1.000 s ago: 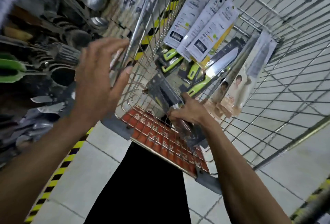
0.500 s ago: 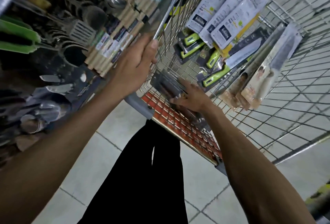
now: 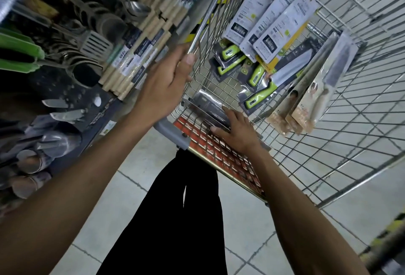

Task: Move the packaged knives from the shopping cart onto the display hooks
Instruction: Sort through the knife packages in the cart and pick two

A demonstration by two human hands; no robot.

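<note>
Hands at a silver wire shopping cart [image 3: 361,134]: left hand [image 3: 166,84] grips its side rail [image 3: 205,20], seemingly steadying it, while right hand [image 3: 236,131] clasps a dark plastic-packaged knife [image 3: 208,109] for lifting out.

legs: loose black trousers [image 3: 166,220] | forearms [image 3: 65,198]: bare

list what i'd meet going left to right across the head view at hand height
green handles, slotted spatula, wooden-handled packs, left hand gripping the cart rail, right hand, green-handled knife packs, beige knife packs
</note>
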